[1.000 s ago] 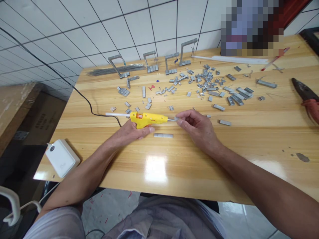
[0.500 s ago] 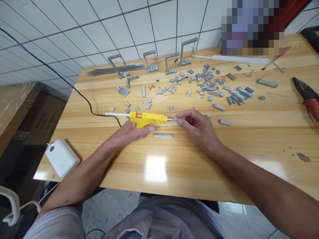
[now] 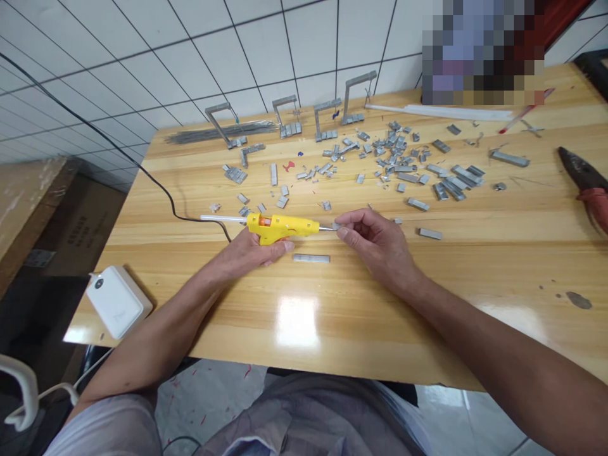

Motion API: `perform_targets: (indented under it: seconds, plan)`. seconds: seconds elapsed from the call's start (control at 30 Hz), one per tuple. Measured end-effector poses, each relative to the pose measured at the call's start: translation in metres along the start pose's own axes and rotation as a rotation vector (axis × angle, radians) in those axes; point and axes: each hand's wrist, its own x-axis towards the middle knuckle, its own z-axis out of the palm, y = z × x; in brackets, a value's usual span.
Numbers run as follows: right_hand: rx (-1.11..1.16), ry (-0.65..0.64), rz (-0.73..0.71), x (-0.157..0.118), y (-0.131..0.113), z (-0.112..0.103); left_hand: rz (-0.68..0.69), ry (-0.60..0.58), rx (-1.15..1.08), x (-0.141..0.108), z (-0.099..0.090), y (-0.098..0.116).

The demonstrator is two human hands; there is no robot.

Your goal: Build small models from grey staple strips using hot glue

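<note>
Head view: left hand (image 3: pixel 261 253) wraps the grip of a yellow glue gun (image 3: pixel 291 227); right hand (image 3: pixel 377 246) pinches a small grey piece (image 3: pixel 335 226) at the metal nozzle (image 3: pixel 326 228), hands apart. Contact at the tip too small to confirm. Judgement: steady both wrists, dose sparingly, keep skin clear of likely heat. Nearer the person, a grey strip (image 3: pixel 311 258) lies on the surface (image 3: pixel 361 329); beyond, loose grey pieces (image 3: pixel 418 204).

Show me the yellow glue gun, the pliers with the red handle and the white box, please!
Yellow glue gun (image 3: pixel 291 226): head view, middle of its yellow body.
Pliers (image 3: pixel 580 176): head view, dark metal part near the red handle.
White box (image 3: pixel 115 303): head view, its broad white face.
</note>
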Motion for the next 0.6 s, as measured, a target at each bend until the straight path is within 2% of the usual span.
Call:
perform_targets:
  seconds: [0.6]
  plan:
    - [0.010, -0.003, -0.021, -0.0003, 0.0005, -0.0001, 0.011, -0.006, -0.006, 0.0001, -0.0002, 0.0014]
